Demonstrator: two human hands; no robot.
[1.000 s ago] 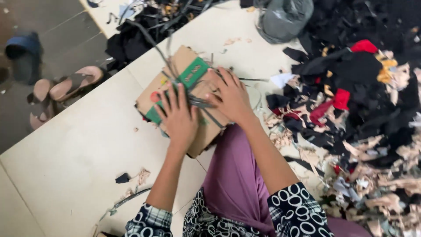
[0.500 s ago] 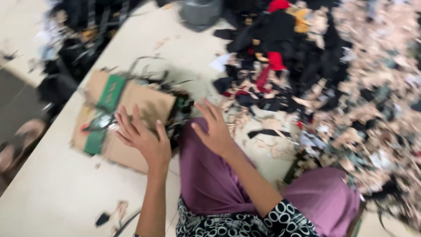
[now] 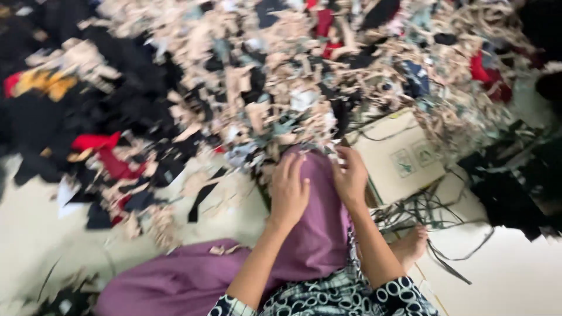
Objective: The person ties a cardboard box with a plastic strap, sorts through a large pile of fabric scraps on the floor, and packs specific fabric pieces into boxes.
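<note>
Both hands are down at the near edge of that huge scrap pile (image 3: 281, 88), the mix of tan, black and red fabric cuttings that fills the whole upper part of the floor. The left hand (image 3: 288, 192) lies flat on the purple cloth (image 3: 316, 234) draped over the person's knee, fingers loosely together and pointing up toward the pile's edge, not pinching anything. The right hand (image 3: 351, 175) sits just beside it, fingers curled and touching the first tan scraps where the pile meets the cloth; it's too blurry to tell whether it has actually caught a piece.

Right of the pile's near edge there's a flat cardboard box (image 3: 404, 158), half tucked under the scraps, with a tangle of black straps (image 3: 421, 216) spilling off its near corner. A bare foot (image 3: 410, 246) rests next to those straps.

For open room: the pale floor (image 3: 515, 275) is bare below and right of the box, and another patch opens lower left of the pile, beyond the scattered strays.
</note>
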